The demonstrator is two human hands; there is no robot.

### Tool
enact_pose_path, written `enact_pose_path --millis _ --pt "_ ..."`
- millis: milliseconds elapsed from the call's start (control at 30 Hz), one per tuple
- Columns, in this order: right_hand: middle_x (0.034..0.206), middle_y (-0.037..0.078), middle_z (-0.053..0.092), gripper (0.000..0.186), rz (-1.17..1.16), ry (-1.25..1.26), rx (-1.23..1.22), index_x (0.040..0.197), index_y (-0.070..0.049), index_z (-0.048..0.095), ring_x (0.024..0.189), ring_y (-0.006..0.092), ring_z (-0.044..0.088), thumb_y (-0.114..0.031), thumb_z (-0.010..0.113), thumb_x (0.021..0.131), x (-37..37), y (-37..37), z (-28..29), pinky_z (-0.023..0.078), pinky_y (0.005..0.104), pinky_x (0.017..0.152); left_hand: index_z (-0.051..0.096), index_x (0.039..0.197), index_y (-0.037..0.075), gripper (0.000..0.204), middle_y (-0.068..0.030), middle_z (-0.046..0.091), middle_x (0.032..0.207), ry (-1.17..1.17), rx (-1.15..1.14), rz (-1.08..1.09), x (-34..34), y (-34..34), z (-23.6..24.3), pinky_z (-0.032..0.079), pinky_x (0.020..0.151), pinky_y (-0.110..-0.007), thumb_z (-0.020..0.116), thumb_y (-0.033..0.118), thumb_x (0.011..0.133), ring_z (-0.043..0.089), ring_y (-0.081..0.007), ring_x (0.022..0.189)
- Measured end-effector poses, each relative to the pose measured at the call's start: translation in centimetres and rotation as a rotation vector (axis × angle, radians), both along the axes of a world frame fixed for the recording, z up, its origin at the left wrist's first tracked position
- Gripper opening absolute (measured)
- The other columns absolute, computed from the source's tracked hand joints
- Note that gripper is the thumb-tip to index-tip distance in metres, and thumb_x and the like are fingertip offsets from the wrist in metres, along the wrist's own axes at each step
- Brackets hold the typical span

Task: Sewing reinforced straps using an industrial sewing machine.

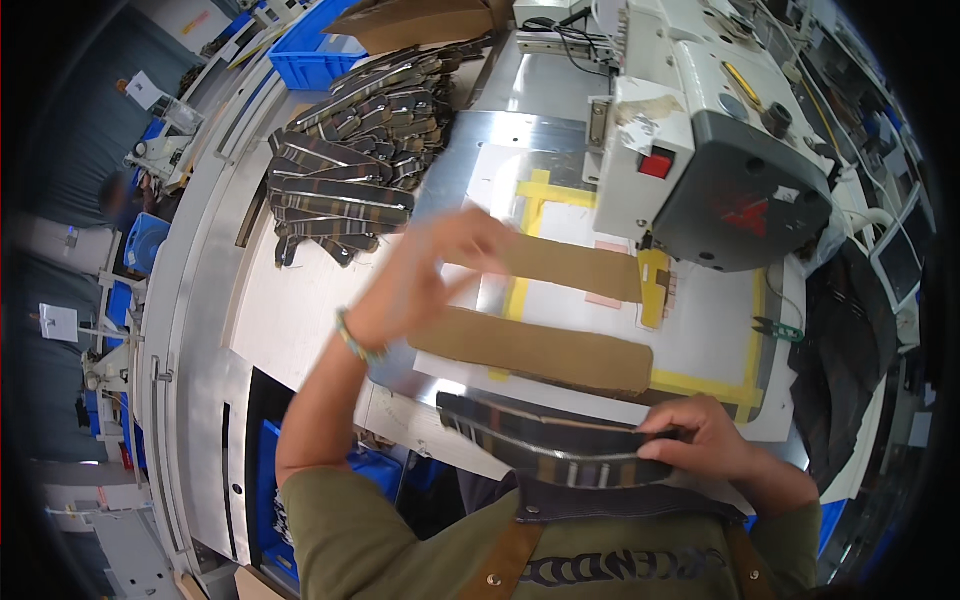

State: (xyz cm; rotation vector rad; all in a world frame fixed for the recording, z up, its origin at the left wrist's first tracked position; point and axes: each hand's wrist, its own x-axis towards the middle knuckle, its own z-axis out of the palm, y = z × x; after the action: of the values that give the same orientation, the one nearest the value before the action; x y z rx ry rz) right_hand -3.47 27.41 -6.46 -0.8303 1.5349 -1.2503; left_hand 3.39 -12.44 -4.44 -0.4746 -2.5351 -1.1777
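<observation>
Between its thumb and fingers, my right hand (700, 435) grips the right end of a dark plaid fabric strip (560, 445). The curved strip, with a pale line along it, hangs in front of my body at the table's near edge. My left hand (440, 265), smeared by motion, is raised over the left end of the farther brown strip (590, 270); its fingers are too blurred to read. A nearer brown strip (540, 350) lies roughly parallel on the white work plate (700, 340). Whether the brown strips are cloth or card I cannot tell.
A white sewing machine (650, 150) with a grey head cover stands over the plate, a yellow guide piece (653, 290) below it. Green-handled thread snips (778, 330) lie right. Plaid strips (350, 190) are piled at left, near a blue crate (310, 60). Dark cloth (840, 370) hangs right.
</observation>
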Motion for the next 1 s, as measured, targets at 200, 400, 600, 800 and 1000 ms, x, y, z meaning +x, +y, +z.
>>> enact_pose_path --millis 200,400,600,800,1000 --pt "0.094 0.009 0.078 0.012 0.001 -0.092 -0.024 0.107 0.004 0.078 0.083 0.0125 0.071 0.000 0.078 0.096 -0.2 3.0 -0.4 0.055 0.0280 0.074 0.060 0.154 0.001 0.083 -0.0214 0.064 0.145 0.037 0.044 1.302 5.5 -37.7 -7.2 0.047 0.113 -0.041 0.080 0.056 0.094 0.062 -0.0313 0.135" --pt "0.095 0.012 0.078 0.011 -0.158 -0.174 -0.044 0.105 0.007 0.078 0.086 0.0150 0.071 0.004 0.078 0.094 0.1 2.9 -0.6 0.055 0.0290 0.076 0.045 0.161 -0.007 0.119 -0.0307 0.052 0.160 -0.157 0.211 1.332 1.7 -42.8 -9.9 0.039 0.124 -0.042 0.083 0.073 0.081 0.052 -0.0383 0.150" --pt "0.097 0.013 0.078 0.013 -0.106 -0.095 -0.057 0.106 0.006 0.078 0.087 0.0174 0.072 0.003 0.078 0.093 -0.5 0.6 -0.6 0.055 0.0310 0.078 0.064 0.146 -0.004 0.105 -0.0193 0.076 0.130 -0.172 0.232 1.236 1.6 -38.9 -10.2 0.054 0.105 -0.035 0.088 0.069 0.076 0.073 -0.0268 0.118" --pt "0.099 0.012 0.079 0.016 -0.007 -0.121 -0.066 0.109 0.004 0.078 0.090 0.0177 0.073 0.001 0.080 0.094 -1.0 -1.5 -0.6 0.055 0.0311 0.079 0.070 0.140 -0.004 0.086 -0.0188 0.076 0.127 -0.178 0.194 1.216 3.6 -36.6 -11.1 0.052 0.104 -0.036 0.082 0.063 0.088 0.072 -0.0269 0.117" --pt "0.101 0.013 0.079 0.017 -0.015 -0.131 -0.023 0.111 0.004 0.079 0.091 0.0173 0.073 0.000 0.080 0.094 -0.1 -0.4 -0.9 0.055 0.0305 0.079 0.053 0.154 -0.009 0.084 -0.0236 0.070 0.140 -0.001 0.329 1.390 2.2 -44.5 -11.4 0.054 0.104 -0.039 0.077 0.050 0.099 0.072 -0.0283 0.116"
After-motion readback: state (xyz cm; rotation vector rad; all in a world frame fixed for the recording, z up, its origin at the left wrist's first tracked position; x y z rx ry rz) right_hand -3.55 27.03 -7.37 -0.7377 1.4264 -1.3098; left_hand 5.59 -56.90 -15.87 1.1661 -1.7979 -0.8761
